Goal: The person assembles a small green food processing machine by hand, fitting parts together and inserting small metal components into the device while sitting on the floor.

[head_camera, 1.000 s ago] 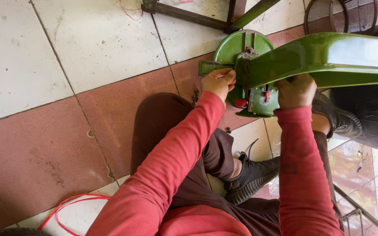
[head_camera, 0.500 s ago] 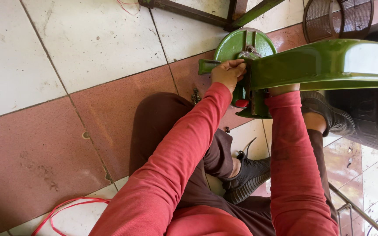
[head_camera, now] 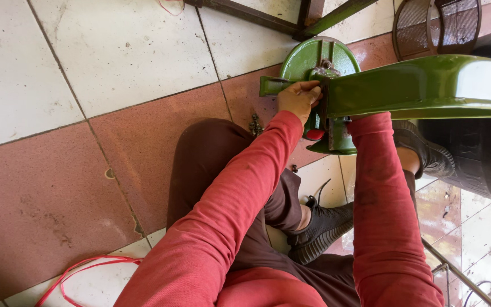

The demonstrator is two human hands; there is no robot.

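Now left hand (head_camera: 298,99) pinching at the green machine (head_camera: 319,74) hub on the floor, as before; right hand gone behind the green arm (head_camera: 427,85), grip impossible to tell.

We see a green metal machine (head_camera: 336,96) low over the tiled floor: round disc-shaped housing (head_camera: 308,57) standing on edge, long glossy green arm (head_camera: 427,85) running right. A red part (head_camera: 315,135) shows at its underside, beside a grey fitting.
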